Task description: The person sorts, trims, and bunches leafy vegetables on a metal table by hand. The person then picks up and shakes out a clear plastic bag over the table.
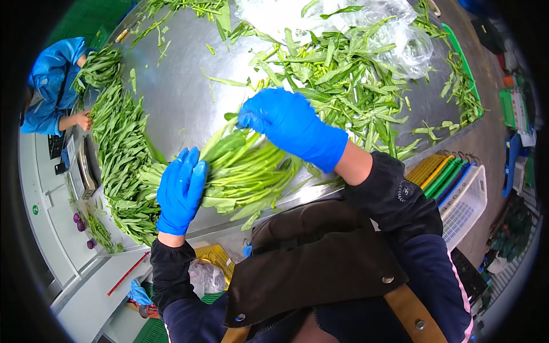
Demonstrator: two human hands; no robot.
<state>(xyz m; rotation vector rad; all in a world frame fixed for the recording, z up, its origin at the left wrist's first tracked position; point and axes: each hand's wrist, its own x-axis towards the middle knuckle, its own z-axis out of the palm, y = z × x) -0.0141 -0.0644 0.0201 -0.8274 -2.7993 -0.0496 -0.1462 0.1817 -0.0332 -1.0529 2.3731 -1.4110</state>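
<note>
Metal table (177, 86): greens (120, 154) heaped along left edge. I log a leafy bunch (249, 174) above the near edge, left hand (182, 191) clasping it, right hand's (297, 127) fingertips pressed together against it; pinched item unclear.

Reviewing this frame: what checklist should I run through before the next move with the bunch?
1. Left hand in blue glove, on the bunch of long green leafy stems: ok.
2. Right hand in blue glove, at the bunch: ok.
3. What the right fingers pinch: cannot tell, hidden.
4. Bunch tidy: not ok, leaves stick out.
5. Shiny metal table free of scattered greens: not ok.
6. Co-worker's bare hand away from bunch: ok.
</note>
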